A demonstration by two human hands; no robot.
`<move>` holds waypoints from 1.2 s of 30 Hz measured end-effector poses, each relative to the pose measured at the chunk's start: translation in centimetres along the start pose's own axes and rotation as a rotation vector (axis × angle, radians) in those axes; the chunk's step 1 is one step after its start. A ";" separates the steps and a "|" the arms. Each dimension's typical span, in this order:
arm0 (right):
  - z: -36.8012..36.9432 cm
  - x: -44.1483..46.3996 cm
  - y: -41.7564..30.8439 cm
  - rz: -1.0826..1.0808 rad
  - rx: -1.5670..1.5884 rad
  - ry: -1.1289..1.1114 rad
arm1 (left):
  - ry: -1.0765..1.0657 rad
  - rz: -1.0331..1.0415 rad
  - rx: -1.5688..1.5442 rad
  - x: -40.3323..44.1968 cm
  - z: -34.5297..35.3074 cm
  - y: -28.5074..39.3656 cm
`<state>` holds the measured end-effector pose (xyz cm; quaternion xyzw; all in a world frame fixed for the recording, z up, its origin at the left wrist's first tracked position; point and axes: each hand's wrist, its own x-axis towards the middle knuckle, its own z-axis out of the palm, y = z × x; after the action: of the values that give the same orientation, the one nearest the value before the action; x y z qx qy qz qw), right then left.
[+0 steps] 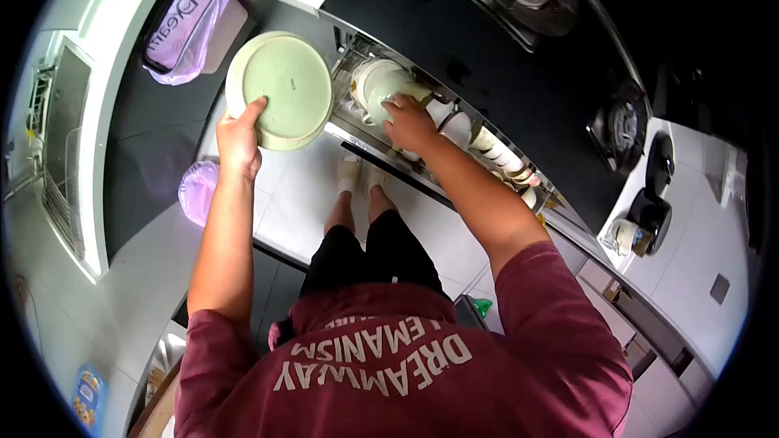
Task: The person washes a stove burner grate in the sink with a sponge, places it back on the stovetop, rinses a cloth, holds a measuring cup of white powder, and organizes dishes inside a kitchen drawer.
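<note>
My left hand (239, 136) grips the lower left edge of a round pale green plate (290, 85), thumb on its face; another pale rim shows behind it. My right hand (410, 124) reaches into an open drawer rack (345, 123) under the black counter. Its fingers are closed at a translucent greenish dish (388, 91), which lies against white bowls and plates (365, 73) standing in the rack. More white bowls and cups (495, 148) are lined up in the drawer beyond my right forearm.
A black stove counter (487, 73) with burners borders the drawer. Two bins with purple liners, one (182, 28) at upper left and one (199, 192) lower, stand on the left. Black pans (652, 209) lie on the white counter at right. My feet are below the drawer.
</note>
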<state>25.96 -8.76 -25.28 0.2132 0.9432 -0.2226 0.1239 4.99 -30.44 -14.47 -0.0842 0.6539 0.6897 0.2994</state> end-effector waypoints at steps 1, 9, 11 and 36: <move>1.2 1.4 0.5 -0.092 -0.092 0.028 | 0.004 -0.023 0.001 0.8 0.2 -0.4; 7.8 13.0 3.0 -0.355 -0.203 0.106 | -0.029 -0.128 0.058 6.8 1.6 -3.1; 8.2 14.5 3.2 -0.394 -0.240 0.105 | -0.034 -0.122 0.035 7.5 2.2 -3.7; 5.5 7.7 5.1 -0.468 -0.059 0.101 | -0.371 -0.059 0.649 11.5 8.5 -12.7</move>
<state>22.23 -4.57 -34.46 -0.0042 0.9781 -0.2064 0.0279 4.76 -19.28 -30.03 0.1223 0.7703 0.4413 0.4437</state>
